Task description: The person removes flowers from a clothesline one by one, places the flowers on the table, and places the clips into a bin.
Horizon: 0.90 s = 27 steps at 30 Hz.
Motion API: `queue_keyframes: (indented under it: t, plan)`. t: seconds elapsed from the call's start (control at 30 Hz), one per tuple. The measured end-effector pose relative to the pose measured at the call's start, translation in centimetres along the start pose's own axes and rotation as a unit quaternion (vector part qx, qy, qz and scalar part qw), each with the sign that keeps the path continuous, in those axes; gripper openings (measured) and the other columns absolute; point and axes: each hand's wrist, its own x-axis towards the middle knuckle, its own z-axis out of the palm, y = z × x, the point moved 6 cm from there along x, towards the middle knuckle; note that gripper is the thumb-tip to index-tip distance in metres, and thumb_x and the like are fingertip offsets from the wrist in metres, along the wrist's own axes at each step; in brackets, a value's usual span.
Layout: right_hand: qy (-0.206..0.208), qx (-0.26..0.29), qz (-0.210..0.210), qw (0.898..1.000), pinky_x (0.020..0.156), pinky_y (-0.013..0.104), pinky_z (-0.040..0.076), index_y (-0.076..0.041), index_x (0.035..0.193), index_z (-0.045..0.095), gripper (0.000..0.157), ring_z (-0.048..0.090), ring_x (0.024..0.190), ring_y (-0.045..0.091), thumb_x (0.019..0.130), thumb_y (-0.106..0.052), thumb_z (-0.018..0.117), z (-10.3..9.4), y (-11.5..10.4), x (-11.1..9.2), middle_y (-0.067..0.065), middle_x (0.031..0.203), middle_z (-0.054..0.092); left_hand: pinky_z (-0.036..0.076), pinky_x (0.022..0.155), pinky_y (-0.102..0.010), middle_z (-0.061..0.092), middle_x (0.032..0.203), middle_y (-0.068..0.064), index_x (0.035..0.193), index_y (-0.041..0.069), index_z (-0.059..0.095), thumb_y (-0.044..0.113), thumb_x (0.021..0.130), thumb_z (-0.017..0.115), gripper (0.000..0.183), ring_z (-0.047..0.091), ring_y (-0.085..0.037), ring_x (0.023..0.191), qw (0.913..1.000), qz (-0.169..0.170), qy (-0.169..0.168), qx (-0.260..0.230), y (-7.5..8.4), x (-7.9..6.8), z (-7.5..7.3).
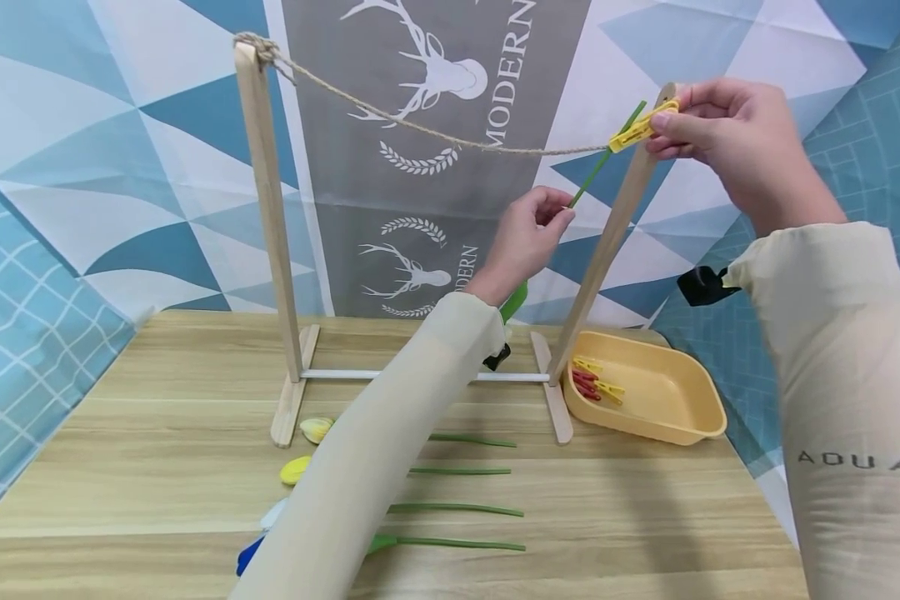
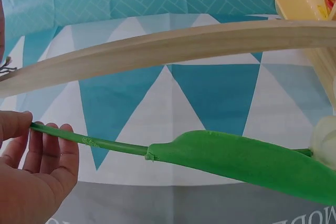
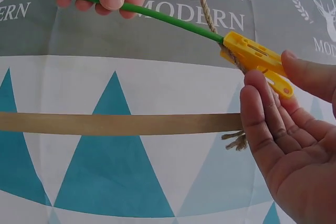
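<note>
My left hand [image 1: 525,237] pinches the green stem of an artificial flower [image 2: 115,146] between thumb and fingers. Its broad green leaf [image 2: 226,158] and part of a pale bloom [image 2: 324,141] hang toward the table in the left wrist view. With thumb and fingers, my right hand [image 1: 746,142] grips a yellow clothespin [image 3: 254,56] by its handles. The clothespin's nose sits over the twine [image 3: 206,3] and the stem's end, near the right wooden post [image 1: 618,225]. In the head view the stem tip pokes up past the clothespin.
Twine sags from the left post [image 1: 266,208]; a white rod [image 1: 341,374] joins the feet. An orange basin [image 1: 690,400] holds red and yellow clothespins [image 1: 596,387]. Several flowers lie on the table [image 1: 142,467], including a yellow one [image 1: 294,471] and a blue one [image 1: 249,554], partly behind my left sleeve.
</note>
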Motion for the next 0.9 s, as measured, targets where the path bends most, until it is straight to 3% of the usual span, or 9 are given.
queue_keyframes:
  t: [0.27,0.53,0.67,0.9]
  plan:
    - [0.002,0.052,-0.006,0.999,0.073,0.011,0.052,-0.001,0.097,0.063,0.034,0.067,0.073,0.015,0.072,-0.018,0.079,-0.3,0.2,-0.3,0.006,0.089,0.067,0.047,0.072,-0.013,0.06,0.101,-0.004,0.113,0.008,0.06,0.016,0.093,0.057,0.021,0.054,-0.012,0.088,0.9992,0.007,0.005,0.039,0.0,-0.3,-1.0]
    - [0.018,0.132,-0.04,0.99,0.076,0.018,0.054,0.005,0.097,0.063,0.034,0.067,0.075,0.02,0.072,-0.011,0.078,-1.2,0.1,-1.0,0.011,0.092,0.067,0.044,0.068,-0.017,0.058,0.094,-0.008,0.109,0.006,0.062,0.014,0.093,0.057,0.019,0.054,-0.016,0.082,0.9932,0.053,0.003,0.104,0.0,-1.3,-2.2]
    - [0.036,0.158,-0.066,0.985,0.076,0.02,0.054,0.008,0.095,0.061,0.031,0.066,0.074,0.021,0.073,-0.008,0.077,-2.1,0.1,-1.4,0.013,0.091,0.067,0.044,0.07,-0.019,0.056,0.092,-0.008,0.108,0.006,0.063,0.014,0.093,0.057,0.018,0.053,-0.016,0.081,0.9856,0.063,-0.026,0.154,-0.2,-2.0,-2.6]
    - [0.076,0.205,-0.057,0.974,0.076,0.022,0.054,0.008,0.092,0.061,0.021,0.066,0.073,0.022,0.077,0.0,0.071,-3.9,1.7,-2.3,0.013,0.095,0.062,0.046,0.081,-0.023,0.059,0.098,-0.009,0.108,0.005,0.063,0.011,0.093,0.056,0.018,0.056,-0.018,0.09,0.9632,0.085,-0.105,0.232,-1.0,-4.3,-2.8]
